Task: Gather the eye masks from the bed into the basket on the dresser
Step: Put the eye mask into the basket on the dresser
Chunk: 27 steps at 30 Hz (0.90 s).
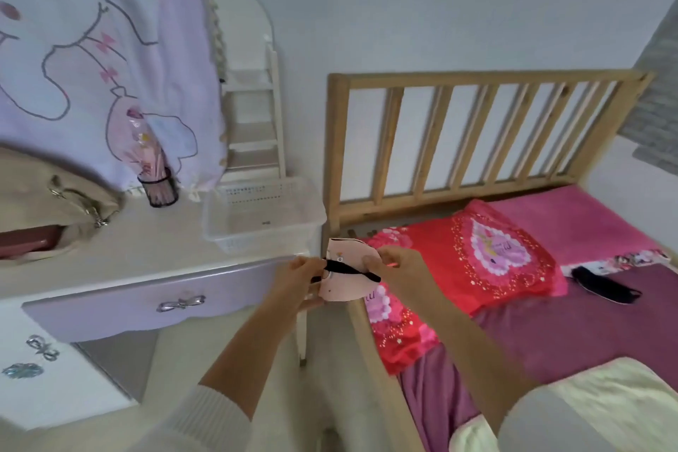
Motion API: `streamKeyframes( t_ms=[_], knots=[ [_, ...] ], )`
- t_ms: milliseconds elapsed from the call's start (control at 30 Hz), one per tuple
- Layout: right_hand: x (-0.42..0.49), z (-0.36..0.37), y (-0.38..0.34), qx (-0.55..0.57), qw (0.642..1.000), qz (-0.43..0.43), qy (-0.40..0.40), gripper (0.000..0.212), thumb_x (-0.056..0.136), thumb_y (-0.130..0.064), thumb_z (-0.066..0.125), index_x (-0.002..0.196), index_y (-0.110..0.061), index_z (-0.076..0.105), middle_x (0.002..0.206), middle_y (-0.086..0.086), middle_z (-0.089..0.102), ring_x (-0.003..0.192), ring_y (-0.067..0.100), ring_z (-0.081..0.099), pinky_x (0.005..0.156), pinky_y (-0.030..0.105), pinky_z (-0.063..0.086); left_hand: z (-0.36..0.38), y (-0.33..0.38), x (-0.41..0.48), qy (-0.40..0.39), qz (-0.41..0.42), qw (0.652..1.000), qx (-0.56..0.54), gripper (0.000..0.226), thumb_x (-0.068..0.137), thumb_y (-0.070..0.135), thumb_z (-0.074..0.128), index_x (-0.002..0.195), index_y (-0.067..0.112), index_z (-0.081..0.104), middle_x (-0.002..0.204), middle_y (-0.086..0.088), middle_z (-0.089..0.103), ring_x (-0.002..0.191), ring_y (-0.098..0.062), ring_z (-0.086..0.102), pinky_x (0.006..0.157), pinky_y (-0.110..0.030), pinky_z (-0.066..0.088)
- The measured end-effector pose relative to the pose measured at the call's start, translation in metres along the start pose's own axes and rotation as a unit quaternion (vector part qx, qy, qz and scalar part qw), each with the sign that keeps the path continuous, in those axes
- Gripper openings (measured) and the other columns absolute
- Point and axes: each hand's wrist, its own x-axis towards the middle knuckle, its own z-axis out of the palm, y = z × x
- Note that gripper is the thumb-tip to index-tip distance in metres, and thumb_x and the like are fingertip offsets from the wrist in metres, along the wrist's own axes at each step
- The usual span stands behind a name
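A pink eye mask (pixel 343 284) with a black strap hangs in the gap between the dresser and the bed, held by both hands. My left hand (pixel 299 277) pinches its left end at the strap. My right hand (pixel 394 268) grips its right edge. A black eye mask (pixel 605 288) lies on the purple sheet of the bed, to the right of the red pillow. The white perforated basket (pixel 220 227) stands on the right end of the dresser top, just above and left of my hands; nothing shows inside it.
A beige bag (pixel 55 202) and a dark mesh cup (pixel 161 191) of pink items stand on the dresser (pixel 128 249). A lilac drawer (pixel 154 301) juts out. The wooden headboard (pixel 477 128), red pillow (pixel 477 260) and a cream blanket (pixel 605 407) are on the bed.
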Motion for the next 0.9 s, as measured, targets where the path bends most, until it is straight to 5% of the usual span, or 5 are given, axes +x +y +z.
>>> streamKeyframes(
  t_ms=[200,433,600,733,900],
  knots=[
    [0.148,0.044,0.001,0.013,0.994,0.068,-0.081,0.016,0.078,-0.013,0.075,0.094,-0.009,0.072,0.073,0.001,0.073,0.048,0.000,0.062,0.046,0.012,0.049,-0.038,0.037,0.122,0.073,-0.016,0.997,-0.018,0.021,0.085,0.019,0.063,0.098,0.003,0.066,0.100,-0.011,0.072,0.085,-0.026,0.071,0.060,-0.033,0.059],
    [0.279,0.120,0.005,0.014,0.980,0.143,-0.141,0.005,0.080,-0.008,0.071,0.080,-0.012,0.068,0.075,0.007,0.069,0.058,0.011,0.061,0.050,0.018,0.049,-0.090,0.058,0.225,0.155,-0.040,0.984,0.083,0.020,0.082,0.021,0.063,0.095,0.005,0.065,0.097,-0.013,0.071,0.081,-0.026,0.067,0.069,-0.036,0.052],
    [0.331,0.189,0.028,0.057,0.957,0.242,-0.151,0.010,0.080,-0.004,0.069,0.075,-0.010,0.064,0.073,0.013,0.066,0.055,0.017,0.059,0.049,0.022,0.049,-0.144,0.042,0.269,0.305,0.075,0.894,0.319,0.028,0.086,0.017,0.060,0.113,0.015,0.064,0.116,-0.011,0.064,0.105,-0.025,0.057,0.084,-0.030,0.042],
    [0.353,0.237,0.049,0.038,0.938,0.308,-0.152,0.007,0.079,0.001,0.068,0.084,-0.002,0.064,0.070,0.014,0.062,0.051,0.019,0.057,0.042,0.022,0.048,-0.181,0.022,0.297,0.300,0.066,0.861,0.404,0.048,0.085,0.015,0.059,0.133,0.018,0.053,0.137,-0.012,0.049,0.127,-0.031,0.038,0.097,-0.042,0.043],
    [0.365,0.280,0.070,-0.014,0.928,0.324,-0.185,0.005,0.078,-0.003,0.069,0.078,-0.007,0.065,0.076,0.014,0.065,0.063,0.023,0.063,0.047,0.024,0.048,-0.204,0.006,0.321,0.238,0.049,0.876,0.416,0.063,0.088,0.016,0.054,0.147,0.022,0.031,0.144,-0.013,0.041,0.129,-0.032,0.036,0.100,-0.044,0.042]
  ],
)
